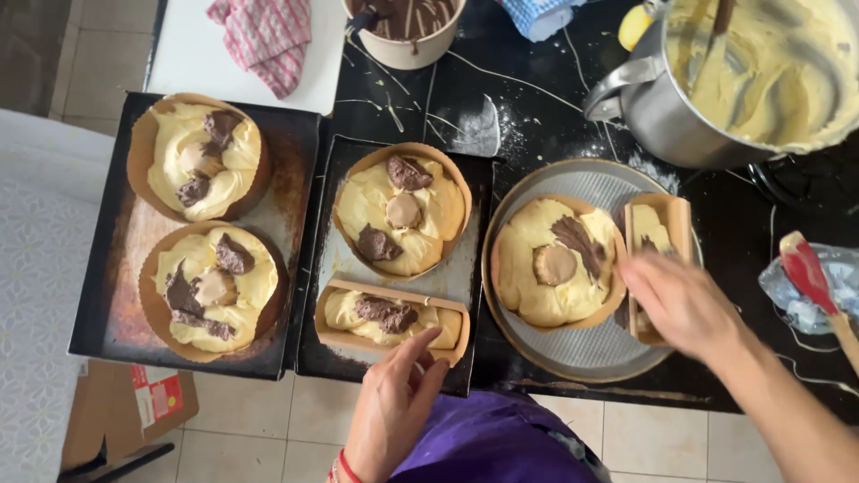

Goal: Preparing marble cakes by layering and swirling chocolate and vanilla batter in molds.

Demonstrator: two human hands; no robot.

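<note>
Head view: left hand, fingers loosely apart, touches the rectangular brown paper loaf mould of yellow and chocolate batter on the dark tray. Right hand lies over 1 small rectangular paper mould on the round metal pan; its grip cannot be told.

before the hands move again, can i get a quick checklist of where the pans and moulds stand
1. Left hand touching the near edge of the small rectangular mould: ok.
2. Right hand on the narrow mould that sits on the round tray: ok.
3. Round mould sits fully inside the tray's rim: ok.
4. Middle baking tray lies flat on the counter: not ok, its near edge overhangs the counter.
5. Spatula lies apart from both hands: ok.
6. Grip of the right hand on the narrow mould: cannot tell, the hand is blurred.
</note>
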